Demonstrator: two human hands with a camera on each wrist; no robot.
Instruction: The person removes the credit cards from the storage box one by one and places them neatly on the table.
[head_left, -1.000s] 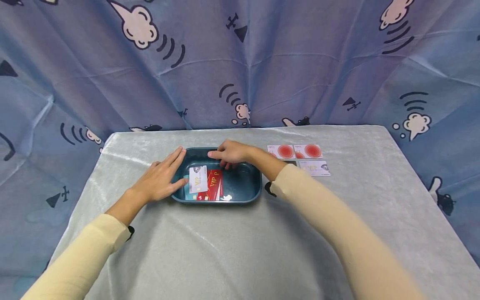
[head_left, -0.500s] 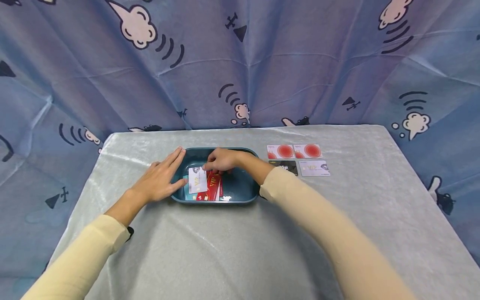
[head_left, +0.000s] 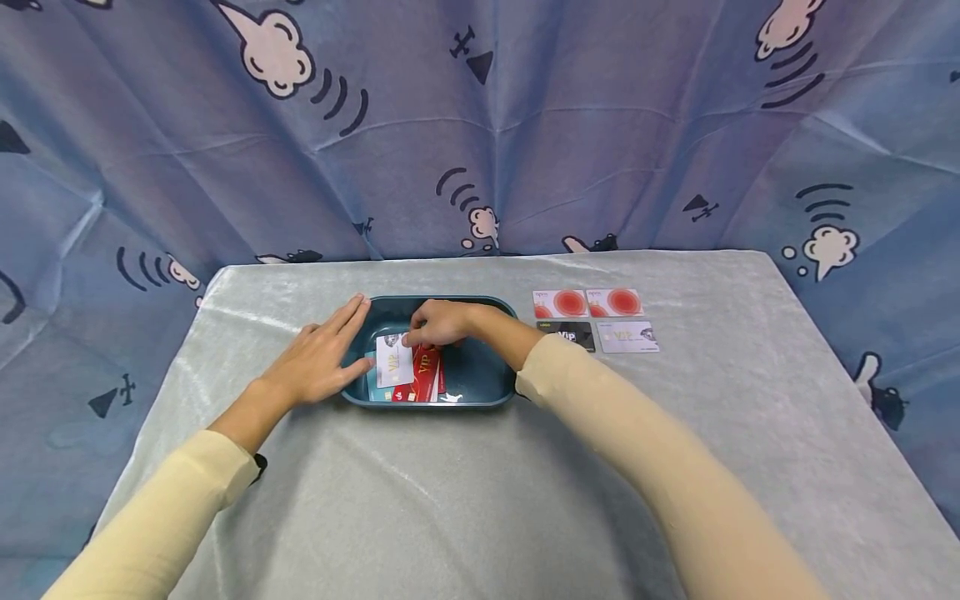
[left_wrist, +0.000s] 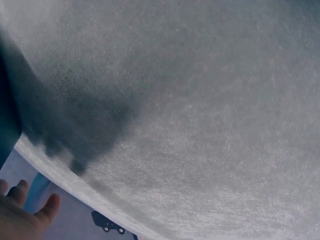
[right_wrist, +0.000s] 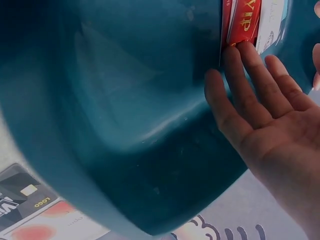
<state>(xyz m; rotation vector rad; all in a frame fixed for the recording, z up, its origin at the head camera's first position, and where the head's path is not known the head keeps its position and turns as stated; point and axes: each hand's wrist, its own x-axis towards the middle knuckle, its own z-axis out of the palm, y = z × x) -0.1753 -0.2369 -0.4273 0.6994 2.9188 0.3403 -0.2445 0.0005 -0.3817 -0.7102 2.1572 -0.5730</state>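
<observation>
Since my right hand moved in from far side of tray, fingers, loosely bent, reach white card and red card in tray's left half, so handling these seems under way; whether I pinch one, cannot tell; left hand, fingers straight, lies along tray's left rim, seemingly steadying

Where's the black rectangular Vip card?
Head view: the black card lies on grey cloth, right of the rounded teal tray, just left of the silver card, below a red-and-white card.

A blue-purple patterned curtain hangs behind a cloth-covered table.
</observation>
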